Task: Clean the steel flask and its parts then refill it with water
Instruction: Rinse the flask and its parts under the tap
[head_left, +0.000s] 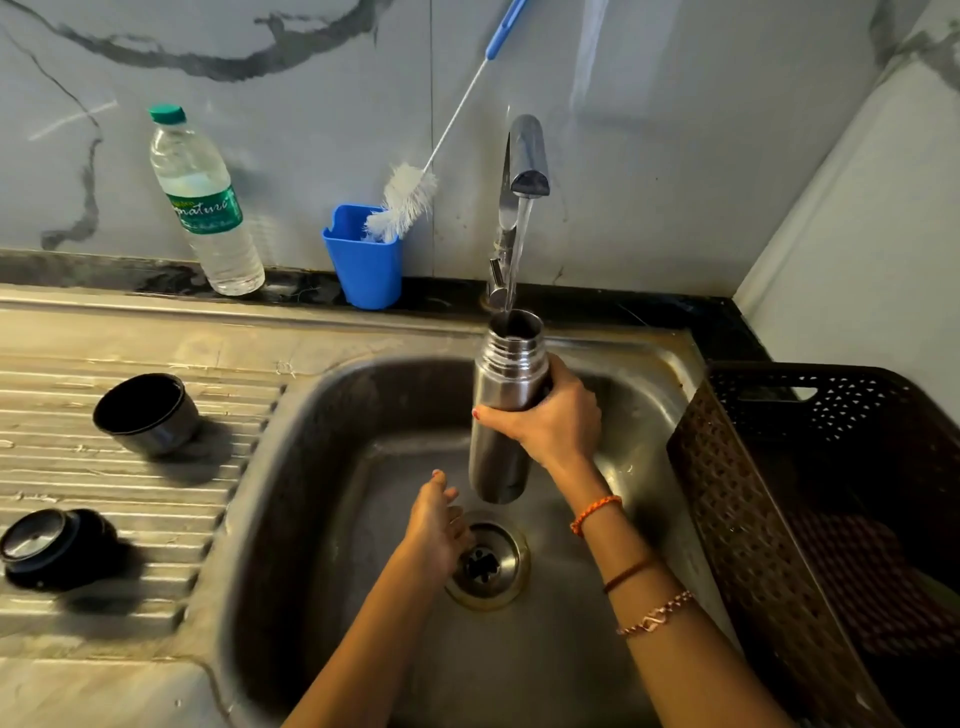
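flask: the steel flask (503, 415) is being held upright over the sink (322, 415), mouth sitting right under the tap (527, 156), and the stream is running straight into the opening

right hand: the right hand (553, 421) is gripping the flask around its middle, fingers curled round the far side and thumb wrapping the near side

left hand: the left hand (436, 519) is hovering low in the basin just beside the drain (488, 564), fingers relaxed and holding nothing, near the flask's base but apart from it

parts: the cup lid (148, 413) and the stopper (44, 545) are sitting out on the drainboard (104, 483), well apart from the flask

brush: the bottle brush (405, 200) is standing in the blue holder (363, 260) by the wall, untouched

what could go wrong: it's a one-handed hold on wet steel, so the flask could be slipping down and banging the basin as it's getting heavier. Narrow mouth too, so a small tilt could be sending water splashing off the rim. Leaving it under too long means overflowing onto the hand.
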